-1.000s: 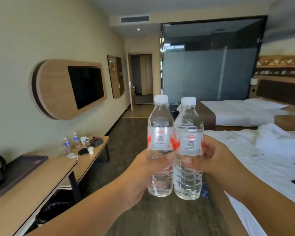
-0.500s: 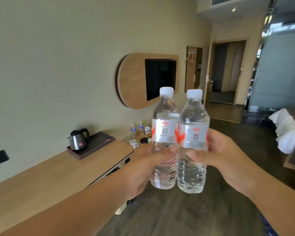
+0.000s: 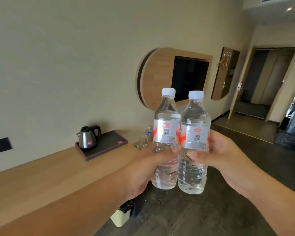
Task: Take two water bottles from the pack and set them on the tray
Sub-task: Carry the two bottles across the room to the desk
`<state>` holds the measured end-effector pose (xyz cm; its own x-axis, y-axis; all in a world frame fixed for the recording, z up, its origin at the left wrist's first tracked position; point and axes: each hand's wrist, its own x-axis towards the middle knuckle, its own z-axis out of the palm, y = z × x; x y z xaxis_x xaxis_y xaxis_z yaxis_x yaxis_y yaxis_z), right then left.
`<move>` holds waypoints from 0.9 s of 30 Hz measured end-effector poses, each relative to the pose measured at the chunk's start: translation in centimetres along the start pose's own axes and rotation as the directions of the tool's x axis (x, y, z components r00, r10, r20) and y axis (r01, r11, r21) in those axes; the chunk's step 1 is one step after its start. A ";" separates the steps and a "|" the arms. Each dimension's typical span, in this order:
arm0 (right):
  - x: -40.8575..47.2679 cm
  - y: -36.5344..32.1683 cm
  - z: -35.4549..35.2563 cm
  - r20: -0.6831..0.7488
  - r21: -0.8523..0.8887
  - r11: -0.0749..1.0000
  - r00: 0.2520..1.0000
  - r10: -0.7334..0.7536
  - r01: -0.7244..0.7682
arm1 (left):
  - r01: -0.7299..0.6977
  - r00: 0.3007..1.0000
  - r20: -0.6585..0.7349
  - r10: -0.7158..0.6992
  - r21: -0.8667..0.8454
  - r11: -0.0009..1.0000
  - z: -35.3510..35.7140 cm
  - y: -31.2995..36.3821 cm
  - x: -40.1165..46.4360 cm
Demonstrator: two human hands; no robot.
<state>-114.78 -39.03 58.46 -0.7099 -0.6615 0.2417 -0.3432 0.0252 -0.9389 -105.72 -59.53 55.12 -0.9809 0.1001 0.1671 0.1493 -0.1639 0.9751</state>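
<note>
Clear plastic water bottles with white caps stand upright in my two hands, side by side and touching. My left hand [image 3: 143, 169] has its grip closed around the left bottle [image 3: 165, 138], and my right hand [image 3: 228, 159] is closed around the right bottle [image 3: 194, 142]. I hold them in the air beside the long wooden desk [image 3: 41, 176]. On it lies the dark rectangular tray [image 3: 109, 145], carrying a steel kettle with black handle [image 3: 89, 137].

The two held bottles [image 3: 180, 142] hide most of a small bottle [image 3: 149, 132] at mid-frame and blur a clear thing [image 3: 140, 142] beside it. The left forearm [image 3: 66, 206] covers part of the worktop [image 3: 41, 172]. Label print is too small to read.
</note>
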 end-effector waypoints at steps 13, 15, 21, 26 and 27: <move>18.7 3.0 2.9 0.131 0.055 0.998 0.990 -0.045 0.038 | -0.073 0.993 -0.097 0.074 0.016 0.997 -14.2 1.0 8.9; 20.8 3.6 3.9 0.165 0.071 0.997 0.985 -0.049 0.038 | -0.068 0.984 -0.162 0.074 0.043 0.997 -15.7 0.9 9.0; 26.3 5.0 6.3 0.310 0.155 0.984 0.942 -0.131 0.086 | -0.041 0.941 -0.328 0.078 0.120 0.992 -19.0 1.6 9.0; 31.0 6.2 5.3 0.361 0.231 0.963 0.906 -0.219 0.141 | -0.030 0.902 -0.421 0.099 0.166 0.986 -19.8 2.2 11.6; 31.9 6.5 4.8 0.378 0.239 0.959 0.896 -0.234 0.150 | -0.028 0.896 -0.433 0.100 0.169 0.985 -19.8 2.2 12.3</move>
<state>-136.71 -63.55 58.86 -0.3234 -0.8815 0.3441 -0.2886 -0.2544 -0.9230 -119.97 -78.08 56.41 -0.9178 -0.3521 0.1838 0.1958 0.0016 0.9806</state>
